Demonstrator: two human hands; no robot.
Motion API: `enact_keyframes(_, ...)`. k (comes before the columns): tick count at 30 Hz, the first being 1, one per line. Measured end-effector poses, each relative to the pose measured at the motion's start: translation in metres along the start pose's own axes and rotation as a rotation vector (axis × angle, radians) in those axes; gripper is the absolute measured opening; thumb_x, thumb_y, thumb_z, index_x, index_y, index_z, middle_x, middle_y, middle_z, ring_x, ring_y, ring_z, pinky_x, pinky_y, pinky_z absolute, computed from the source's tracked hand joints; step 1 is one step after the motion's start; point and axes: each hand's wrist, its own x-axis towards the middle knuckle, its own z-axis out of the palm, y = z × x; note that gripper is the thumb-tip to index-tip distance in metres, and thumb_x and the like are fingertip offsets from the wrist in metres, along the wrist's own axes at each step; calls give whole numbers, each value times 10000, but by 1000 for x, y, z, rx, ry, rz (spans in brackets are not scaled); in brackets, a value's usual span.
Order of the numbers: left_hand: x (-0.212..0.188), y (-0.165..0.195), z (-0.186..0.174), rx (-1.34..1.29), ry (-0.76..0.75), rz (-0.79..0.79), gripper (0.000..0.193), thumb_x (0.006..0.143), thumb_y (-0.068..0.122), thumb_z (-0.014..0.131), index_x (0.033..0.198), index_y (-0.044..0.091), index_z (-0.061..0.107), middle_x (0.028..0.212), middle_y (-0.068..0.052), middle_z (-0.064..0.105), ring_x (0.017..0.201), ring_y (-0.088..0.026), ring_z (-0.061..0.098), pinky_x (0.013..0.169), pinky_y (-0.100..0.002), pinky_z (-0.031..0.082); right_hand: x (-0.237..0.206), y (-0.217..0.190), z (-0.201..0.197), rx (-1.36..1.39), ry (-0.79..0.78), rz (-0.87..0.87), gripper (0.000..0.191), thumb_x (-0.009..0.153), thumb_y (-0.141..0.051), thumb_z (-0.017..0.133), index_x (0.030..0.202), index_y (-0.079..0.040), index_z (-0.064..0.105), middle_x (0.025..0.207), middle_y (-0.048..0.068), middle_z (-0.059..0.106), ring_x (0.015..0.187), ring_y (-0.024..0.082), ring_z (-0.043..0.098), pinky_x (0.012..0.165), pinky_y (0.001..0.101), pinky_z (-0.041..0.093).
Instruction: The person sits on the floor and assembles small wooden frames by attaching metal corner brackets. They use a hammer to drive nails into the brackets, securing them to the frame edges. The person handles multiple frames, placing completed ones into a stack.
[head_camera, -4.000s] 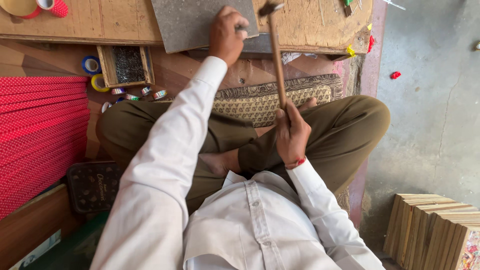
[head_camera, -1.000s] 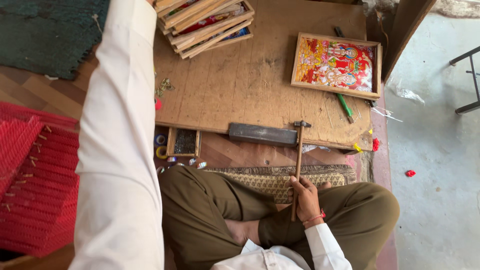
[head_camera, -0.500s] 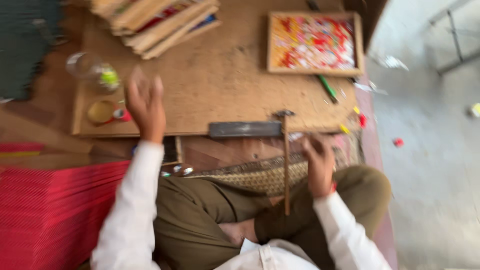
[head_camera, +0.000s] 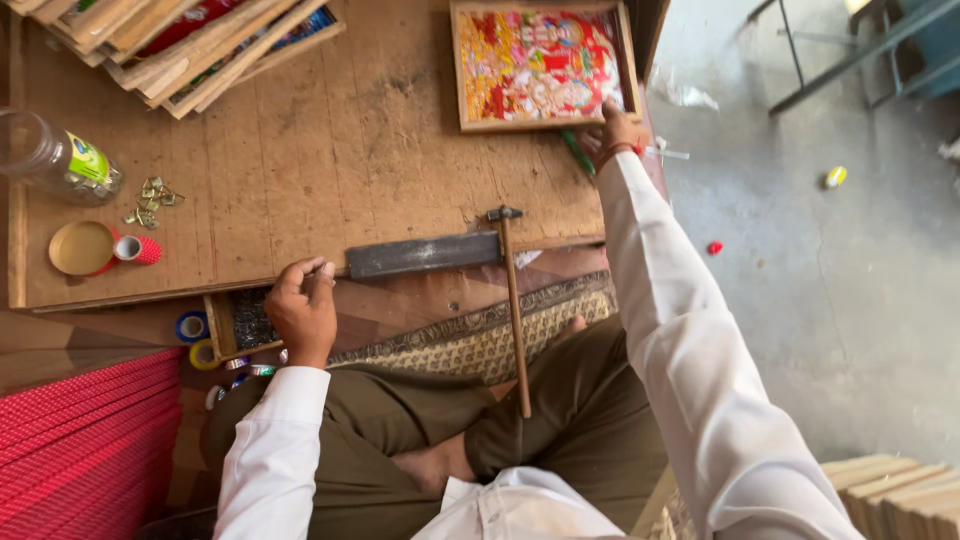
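right hand (head_camera: 612, 132) curls on the lower right corner of a colourful framed picture (head_camera: 540, 62) at the board's (head_camera: 330, 170) far right corner, not yet lifted, left hand (head_camera: 302, 312) loosely pinched at the near edge, hammer (head_camera: 512, 300) resting untouched.

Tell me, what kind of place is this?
Probably a small picture-framing workshop: a framed colourful picture on a low wooden board, a stack of wooden frames, and a hammer.
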Motion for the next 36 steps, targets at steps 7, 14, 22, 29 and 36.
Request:
enact_keyframes(7,7,-2,-7,24,31,13,157,965,146,762,977,-9,741,839,-159,744,751,-243,736,709,-351,554,-12,-8,6,-145,4,-144,357,954,-76,714,1278,31,610,1138,216,687,941,336,715,777,423,627)
enact_keyframes(14,-1,-13,0,-30,17,92,112,887,109,781,879,8,735,846,-173,740,726,-326,706,687,-396,543,-34,-32,-6,-260,-321,-618,245,989,49,695,1234,58,690,1128,217,737,921,306,714,747,392,616)
enact_keyframes(22,-10,-5,-17,145,-94,154,122,885,101,765,805,56,685,821,-144,712,765,-350,693,682,-454,527,-166,-43,19,-181,-649,-670,103,968,41,741,1069,22,746,976,123,758,791,203,733,675,315,612)
enact_keyframes(29,58,-21,-88,170,214,161,95,809,-61,667,872,10,674,874,-166,717,827,-357,713,738,-429,562,-241,-13,17,-379,-977,-882,170,980,172,691,1114,70,673,1094,160,757,985,231,772,851,352,688)
enact_keyframes(36,144,-29,-98,755,92,184,207,864,-54,617,1033,-6,727,1230,-235,659,1073,-412,657,874,-479,544,-229,-11,10,-400,-1084,-809,114,1048,177,671,1097,79,641,1094,167,747,1032,231,769,842,319,644)
